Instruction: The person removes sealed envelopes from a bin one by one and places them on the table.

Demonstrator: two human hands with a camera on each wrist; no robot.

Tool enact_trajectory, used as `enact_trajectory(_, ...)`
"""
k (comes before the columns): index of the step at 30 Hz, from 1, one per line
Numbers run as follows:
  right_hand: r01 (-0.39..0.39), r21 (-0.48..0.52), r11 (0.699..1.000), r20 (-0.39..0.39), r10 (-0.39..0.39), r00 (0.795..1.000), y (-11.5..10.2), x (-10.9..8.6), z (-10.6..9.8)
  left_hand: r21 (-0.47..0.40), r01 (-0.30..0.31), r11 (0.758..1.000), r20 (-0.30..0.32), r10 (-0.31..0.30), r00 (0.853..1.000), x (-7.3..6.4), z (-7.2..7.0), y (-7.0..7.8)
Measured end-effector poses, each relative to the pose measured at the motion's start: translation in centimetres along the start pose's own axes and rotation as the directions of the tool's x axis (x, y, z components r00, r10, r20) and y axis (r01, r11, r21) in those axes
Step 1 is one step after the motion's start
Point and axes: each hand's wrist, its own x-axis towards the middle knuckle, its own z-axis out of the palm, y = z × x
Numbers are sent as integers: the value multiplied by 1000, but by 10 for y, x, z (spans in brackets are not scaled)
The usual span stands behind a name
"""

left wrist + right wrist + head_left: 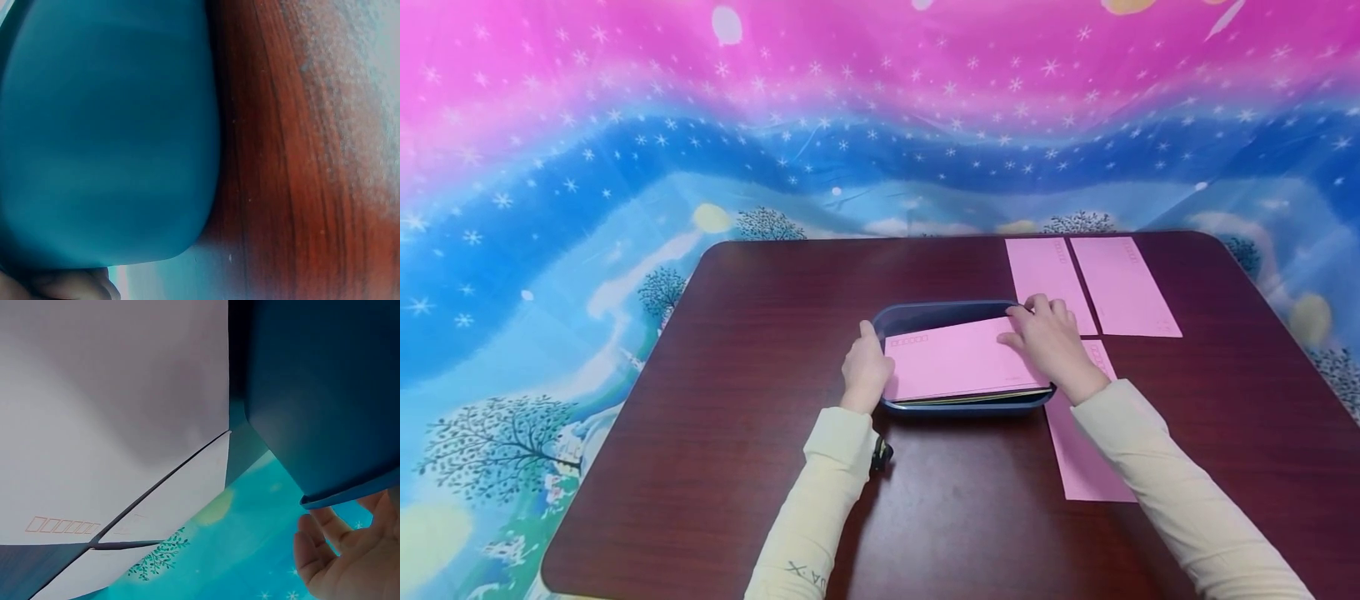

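Note:
A dark blue plastic basin (955, 307) with rounded corners sits mid-table, its side wall filling much of the left wrist view. Lying slightly askew in it is a pink envelope (958, 358) with a row of small printed boxes. Dark and yellowish edges of other paper (977, 397) show beneath its near side. My left hand (865, 368) grips the basin's left end, thumb over the rim beside the envelope. At the opposite end my right hand (1058, 343) holds the rim, thumb inside over the envelope's corner; the right wrist view shows its fingers curled outside under the rim.
To the basin's right, two pink envelopes (1048, 279) (1126, 287) lie side by side by the far table edge. A third pink envelope (1090, 442) lies nearer, partly under my right forearm. The dark wooden table (760, 350) stands before a patterned cloth (880, 150).

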Motion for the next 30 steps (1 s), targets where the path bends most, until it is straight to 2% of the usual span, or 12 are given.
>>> enact_trajectory(9, 11, 58, 998, -14, -10, 1000, 2, 1, 1, 0, -9, 1000, -6, 9, 1000, 0, 0, 0)
enact_trajectory(14, 20, 63, 998, -75, -15, 997, 1, 2, 2, -1, -14, 1000, -10, 14, 1000, 0, 0, -1)
enact_trajectory(20, 73, 71, 995, -171, -60, 983, -2, 5, 0, -1, -29, 1000, -20, 29, 999, 0, 0, -2)
enact_trajectory(26, 45, 168, 985, -192, -12, 981, -3, 4, -3, -2, -31, 1000, -25, 31, 999, 0, 0, -1)
enact_trajectory(30, 49, 185, 982, -208, -10, 978, -3, 2, -8, 3, -22, 1000, -22, 22, 1000, 0, 0, -1)
